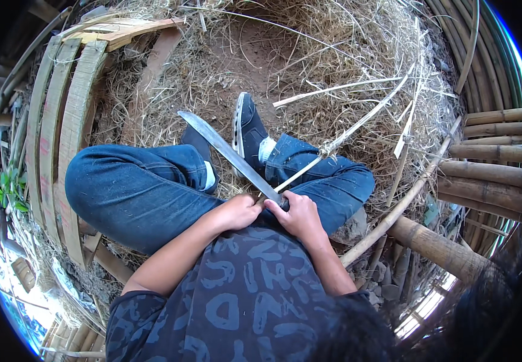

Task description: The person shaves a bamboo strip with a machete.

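Note:
My right hand [298, 214] is closed round the dark handle of a machete [228, 152], whose long blade points up and left over my crossed legs. A thin, pale bamboo strip [297, 173] runs from my hands toward the upper right, passing beneath a knotty joint. Its near end sits in my left hand [240, 211], whose fingers are curled tight beside the base of the blade. Both hands are close together in front of my dark printed shirt. Where the strip meets the blade is partly hidden by my fingers.
Dry straw and shavings cover the ground, with several loose bamboo strips [339, 92] on the right. A slatted wooden pallet [68, 145] stands at the left. Thick bamboo poles [442, 247] and a bamboo wall [490, 60] border the right side. A stone [353, 229] lies by my right knee.

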A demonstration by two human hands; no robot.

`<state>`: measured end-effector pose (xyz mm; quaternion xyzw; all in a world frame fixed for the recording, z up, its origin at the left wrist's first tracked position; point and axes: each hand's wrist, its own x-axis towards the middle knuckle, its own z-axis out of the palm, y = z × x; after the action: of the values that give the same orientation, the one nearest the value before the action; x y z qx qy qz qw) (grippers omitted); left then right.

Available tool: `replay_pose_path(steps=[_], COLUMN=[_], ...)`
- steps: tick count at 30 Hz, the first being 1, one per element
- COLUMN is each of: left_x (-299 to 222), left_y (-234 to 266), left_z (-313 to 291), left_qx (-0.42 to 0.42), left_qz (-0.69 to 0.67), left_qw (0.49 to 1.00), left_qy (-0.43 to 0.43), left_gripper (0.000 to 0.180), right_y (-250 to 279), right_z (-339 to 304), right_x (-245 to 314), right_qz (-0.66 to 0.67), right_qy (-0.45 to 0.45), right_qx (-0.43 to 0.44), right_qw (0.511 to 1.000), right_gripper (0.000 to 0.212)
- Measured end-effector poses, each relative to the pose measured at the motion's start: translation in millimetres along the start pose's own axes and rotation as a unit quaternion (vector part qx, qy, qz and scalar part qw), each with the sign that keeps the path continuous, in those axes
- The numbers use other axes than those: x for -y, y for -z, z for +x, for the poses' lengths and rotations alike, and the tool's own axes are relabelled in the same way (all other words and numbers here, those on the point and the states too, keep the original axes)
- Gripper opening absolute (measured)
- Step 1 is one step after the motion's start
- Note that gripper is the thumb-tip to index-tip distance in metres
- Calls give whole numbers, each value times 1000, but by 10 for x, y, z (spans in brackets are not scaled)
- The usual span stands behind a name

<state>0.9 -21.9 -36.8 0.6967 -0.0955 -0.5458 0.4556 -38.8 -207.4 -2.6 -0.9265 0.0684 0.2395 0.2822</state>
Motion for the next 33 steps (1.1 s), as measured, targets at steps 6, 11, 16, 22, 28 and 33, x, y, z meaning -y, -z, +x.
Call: replay_pose_path(steps=[6, 11, 16, 22, 28, 33], left_x=[8, 111, 71, 96, 134, 104], left_y=[-56, -98, -47, -57, -75, -70], left_z=[9, 52, 49, 20, 40, 22], left_qx=[-29, -48, -40, -63, -53, -55], left_qz=[5, 25, 42, 32, 32, 50], left_qw=[1000, 999, 998, 997, 998, 997], left_qy=[5, -10, 18, -27, -16, -12], left_gripper=[43, 40, 42, 43, 42, 41], right_y=[58, 37, -59, -49, -66, -92], right_z=[-54, -48, -27, -30, -52, -86], right_x=[6, -32, -61, -25, -28, -26], right_qz=[-12, -16, -20, -67, -73, -77], right_qy=[2, -11, 18, 8, -6, -8], right_qx=[-3, -11, -59, -57, -65, -77], right_qw=[1000, 1000, 998, 996, 995, 994], right_gripper=[58, 58, 50, 50, 51, 53])
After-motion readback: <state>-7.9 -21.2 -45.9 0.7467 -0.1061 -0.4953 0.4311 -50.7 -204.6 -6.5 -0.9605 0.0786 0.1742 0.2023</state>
